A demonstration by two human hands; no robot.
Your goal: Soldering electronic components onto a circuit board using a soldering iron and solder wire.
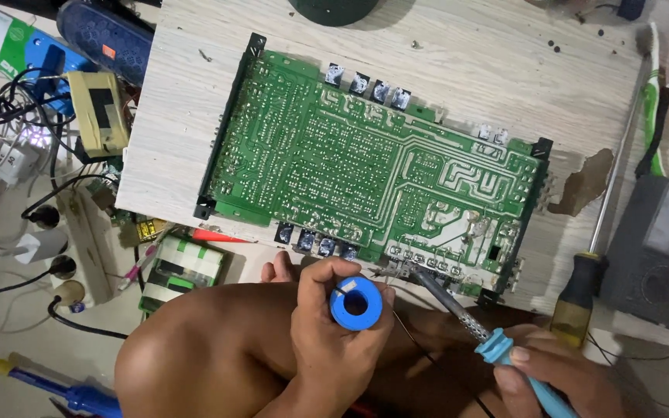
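Nearest, right hand (551, 371) fingers wrapped round blue-handled soldering iron (466, 321), light, stiff, best gripped by handle, tip at green circuit board (365, 162) edge on desk (489, 54); left hand (334, 325) pinching blue solder spool (356, 304).

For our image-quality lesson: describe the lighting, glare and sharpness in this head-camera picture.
Head view: soft, even light; the circuit board is sharp, with small glints on its metal tabs; the left hand holding the blue solder spool and the right hand on the soldering iron look slightly soft; corners darken.
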